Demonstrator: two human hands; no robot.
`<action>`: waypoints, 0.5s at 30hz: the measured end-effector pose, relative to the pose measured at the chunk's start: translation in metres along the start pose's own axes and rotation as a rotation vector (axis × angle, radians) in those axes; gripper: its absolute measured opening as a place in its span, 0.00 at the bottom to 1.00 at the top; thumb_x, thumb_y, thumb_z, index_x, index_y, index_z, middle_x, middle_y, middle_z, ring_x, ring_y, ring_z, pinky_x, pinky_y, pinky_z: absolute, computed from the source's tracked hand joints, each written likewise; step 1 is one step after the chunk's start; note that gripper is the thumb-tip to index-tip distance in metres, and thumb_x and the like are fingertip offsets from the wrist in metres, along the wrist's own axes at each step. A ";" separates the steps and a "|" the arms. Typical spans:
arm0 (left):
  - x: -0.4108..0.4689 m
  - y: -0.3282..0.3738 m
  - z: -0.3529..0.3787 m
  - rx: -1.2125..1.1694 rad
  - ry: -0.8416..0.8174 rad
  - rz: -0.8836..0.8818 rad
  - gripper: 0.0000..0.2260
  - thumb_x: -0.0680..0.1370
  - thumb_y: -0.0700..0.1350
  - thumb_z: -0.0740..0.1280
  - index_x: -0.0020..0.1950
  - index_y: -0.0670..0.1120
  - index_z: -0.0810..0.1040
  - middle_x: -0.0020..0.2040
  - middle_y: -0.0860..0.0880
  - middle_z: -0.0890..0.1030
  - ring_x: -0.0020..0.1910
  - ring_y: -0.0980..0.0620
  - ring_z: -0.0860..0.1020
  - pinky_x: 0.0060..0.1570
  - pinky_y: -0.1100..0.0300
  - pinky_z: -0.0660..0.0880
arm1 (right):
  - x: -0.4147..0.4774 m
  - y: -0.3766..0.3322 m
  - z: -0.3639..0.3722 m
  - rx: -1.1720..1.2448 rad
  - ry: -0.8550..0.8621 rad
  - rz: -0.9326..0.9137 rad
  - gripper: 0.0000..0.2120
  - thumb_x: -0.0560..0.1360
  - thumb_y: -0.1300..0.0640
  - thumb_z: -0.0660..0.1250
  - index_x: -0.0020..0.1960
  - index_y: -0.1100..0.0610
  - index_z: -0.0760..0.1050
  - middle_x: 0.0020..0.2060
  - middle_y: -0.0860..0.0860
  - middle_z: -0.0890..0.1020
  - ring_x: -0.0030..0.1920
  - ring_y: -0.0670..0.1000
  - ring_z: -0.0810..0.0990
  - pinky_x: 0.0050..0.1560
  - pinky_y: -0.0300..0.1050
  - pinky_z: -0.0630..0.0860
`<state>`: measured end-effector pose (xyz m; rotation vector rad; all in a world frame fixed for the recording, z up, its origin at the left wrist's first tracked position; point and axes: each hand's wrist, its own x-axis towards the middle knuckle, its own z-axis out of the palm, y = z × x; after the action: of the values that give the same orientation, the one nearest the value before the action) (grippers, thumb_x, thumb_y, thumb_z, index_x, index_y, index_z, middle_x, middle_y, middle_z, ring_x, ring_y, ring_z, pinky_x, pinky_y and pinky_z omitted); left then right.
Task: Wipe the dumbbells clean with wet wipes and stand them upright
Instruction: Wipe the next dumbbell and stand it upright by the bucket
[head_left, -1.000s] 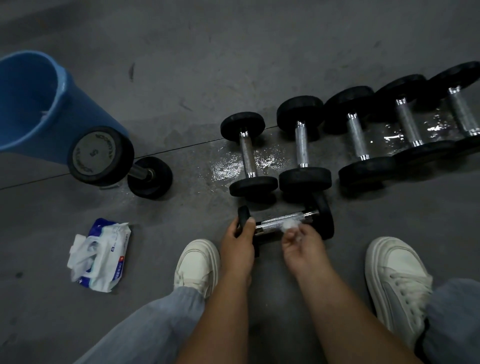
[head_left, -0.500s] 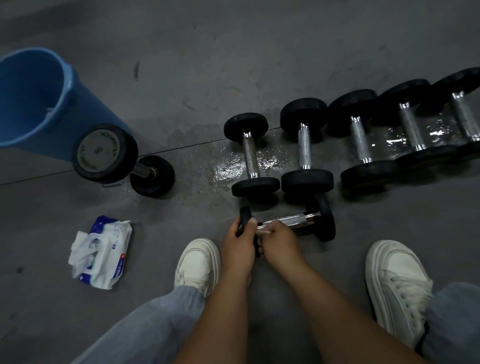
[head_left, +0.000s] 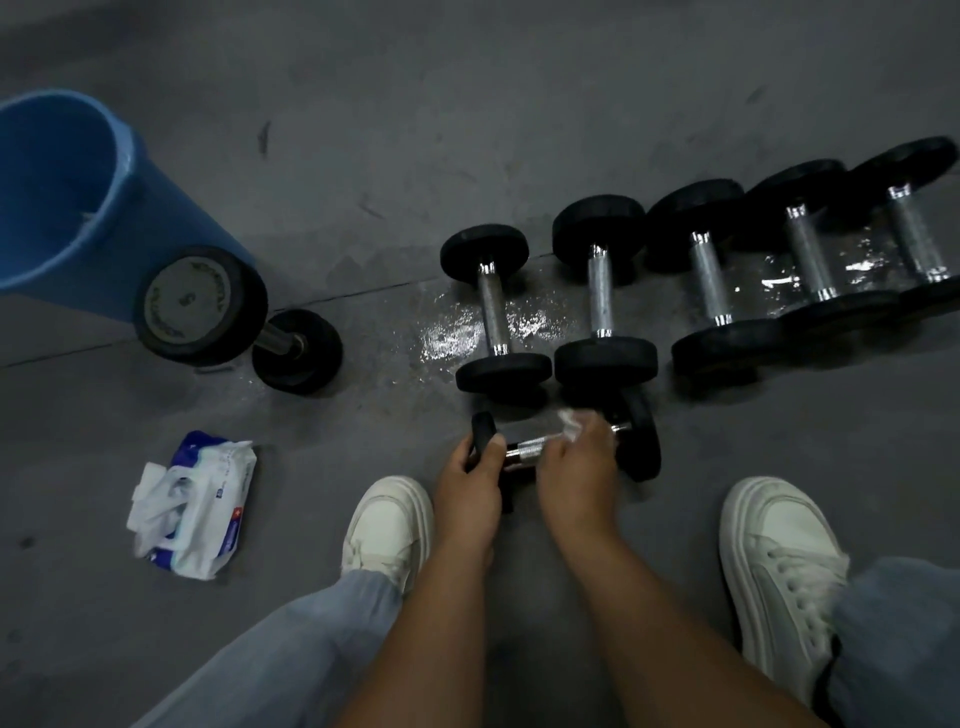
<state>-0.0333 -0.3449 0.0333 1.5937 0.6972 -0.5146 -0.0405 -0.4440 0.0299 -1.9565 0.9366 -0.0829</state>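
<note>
At lower centre, the dumbbell (head_left: 640, 441) lies on the floor (head_left: 519, 130), long axis left to right. Fingers of the left hand (head_left: 467, 470) curl round its left head; the right hand (head_left: 576, 460), on the handle, seems to pinch a wet wipe (head_left: 570, 420) there, though blurred.

Bucket (head_left: 67, 197) at the floor's (head_left: 519, 114) far left, lone dumbbell (head_left: 208, 306) beside it, wipes pack (head_left: 197, 504) nearer; dumbbell row (head_left: 709, 280) right, nearest dumbbell (head_left: 641, 441) before it.

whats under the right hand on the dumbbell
A crumpled white wet wipe pokes out beyond the right hand, over the black dumbbell's chrome handle. The handle stretch beneath the hand is covered.
</note>
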 end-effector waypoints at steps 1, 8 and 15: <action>0.000 0.001 0.000 -0.003 0.008 -0.006 0.11 0.78 0.52 0.69 0.60 0.52 0.81 0.52 0.52 0.85 0.51 0.55 0.83 0.52 0.57 0.78 | 0.001 0.011 -0.002 0.014 0.002 0.095 0.12 0.71 0.71 0.61 0.53 0.69 0.74 0.51 0.63 0.79 0.54 0.58 0.77 0.55 0.42 0.70; 0.000 -0.002 0.001 -0.015 0.022 -0.011 0.13 0.78 0.52 0.69 0.61 0.51 0.81 0.53 0.52 0.85 0.53 0.55 0.82 0.52 0.58 0.77 | -0.009 0.019 -0.010 -0.156 0.055 -0.042 0.21 0.68 0.71 0.63 0.60 0.68 0.72 0.58 0.63 0.73 0.61 0.60 0.71 0.65 0.42 0.64; -0.001 -0.004 0.000 -0.008 0.022 -0.013 0.14 0.78 0.52 0.69 0.62 0.51 0.81 0.54 0.53 0.85 0.53 0.55 0.82 0.58 0.54 0.77 | -0.038 0.017 -0.010 -0.333 -0.021 -0.012 0.35 0.68 0.67 0.63 0.74 0.66 0.58 0.71 0.63 0.65 0.72 0.62 0.62 0.71 0.54 0.62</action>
<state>-0.0364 -0.3445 0.0313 1.5904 0.7263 -0.5036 -0.0813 -0.4312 0.0342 -2.2634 0.9730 0.0929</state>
